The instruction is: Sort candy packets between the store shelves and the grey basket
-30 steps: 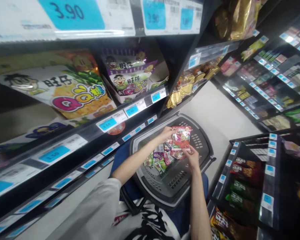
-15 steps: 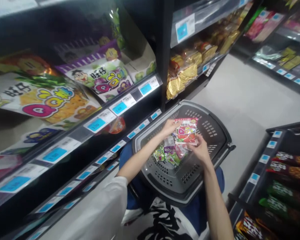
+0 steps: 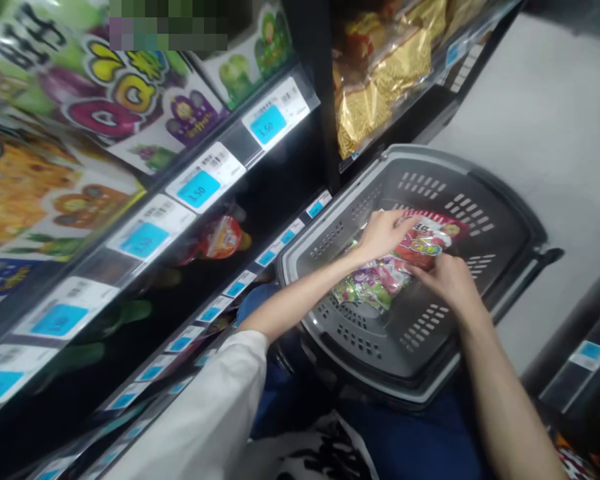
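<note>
A red-and-white bag of gummy candy (image 3: 425, 245) is low inside the grey shopping basket (image 3: 520, 200), held between both hands. My left hand (image 3: 384, 235) grips its upper left part, fingers reaching over the edge. At the bag's lower right edge, my right hand (image 3: 447, 279) pinches with thumb and fingers. Beneath and to the left lie several small candy packets (image 3: 375, 283), green, purple and pink, partly covered by the bag and my left hand. The basket stands in front of my knees.
A shelf at left carries large gummy candy bags (image 3: 125, 87) above a row of price tags (image 3: 200, 190). Gold-wrapped packs (image 3: 380, 87) fill a shelf beyond the dark post. Pale floor (image 3: 515, 120) runs past the basket, with another shelf edge (image 3: 587, 353) at right.
The gummy candy bag has come down into the basket, tilted, with both hands following it. My view has moved closer to the basket and the left shelf.
</note>
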A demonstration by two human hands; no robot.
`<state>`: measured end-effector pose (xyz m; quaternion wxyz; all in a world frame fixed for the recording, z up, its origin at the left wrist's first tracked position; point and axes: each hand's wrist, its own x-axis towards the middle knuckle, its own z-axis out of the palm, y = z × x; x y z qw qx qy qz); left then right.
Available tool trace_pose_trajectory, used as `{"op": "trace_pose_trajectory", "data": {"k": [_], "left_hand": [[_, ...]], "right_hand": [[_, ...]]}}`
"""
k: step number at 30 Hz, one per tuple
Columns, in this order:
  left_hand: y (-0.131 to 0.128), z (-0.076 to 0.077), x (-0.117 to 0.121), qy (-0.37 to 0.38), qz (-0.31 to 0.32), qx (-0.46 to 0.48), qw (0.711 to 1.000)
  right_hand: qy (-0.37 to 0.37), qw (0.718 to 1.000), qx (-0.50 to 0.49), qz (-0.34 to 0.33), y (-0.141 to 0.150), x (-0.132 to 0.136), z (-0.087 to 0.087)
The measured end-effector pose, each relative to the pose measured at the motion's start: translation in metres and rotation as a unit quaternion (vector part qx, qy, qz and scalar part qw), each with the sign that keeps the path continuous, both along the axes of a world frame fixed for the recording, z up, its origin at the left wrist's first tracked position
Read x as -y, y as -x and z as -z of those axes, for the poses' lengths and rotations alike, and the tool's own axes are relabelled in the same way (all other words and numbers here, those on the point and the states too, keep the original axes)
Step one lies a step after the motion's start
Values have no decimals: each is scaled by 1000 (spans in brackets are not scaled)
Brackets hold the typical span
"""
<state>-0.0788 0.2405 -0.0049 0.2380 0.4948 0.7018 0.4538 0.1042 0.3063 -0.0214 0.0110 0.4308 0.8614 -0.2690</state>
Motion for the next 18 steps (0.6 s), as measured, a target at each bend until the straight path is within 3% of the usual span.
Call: {"op": "trace_pose_trajectory", "data": {"k": [3, 6, 10, 14, 18], "left_hand": [[-4, -4, -4, 0, 25, -5, 1000], [-6, -3, -7, -7, 48, 3, 999], [-7, -7, -15, -31, 83, 16, 996], [-3, -24, -18, -82, 129, 14, 988], [3, -29, -12, -108, 164, 23, 980]], "right_hand": [[115, 980, -159, 41, 1, 0, -10], [211, 914, -321, 130, 8, -2, -18], [225, 856, -415, 212, 16, -8, -25], [251, 822, -478, 183, 15, -2, -38], [195, 811, -531, 149, 8, 15, -40]]}}
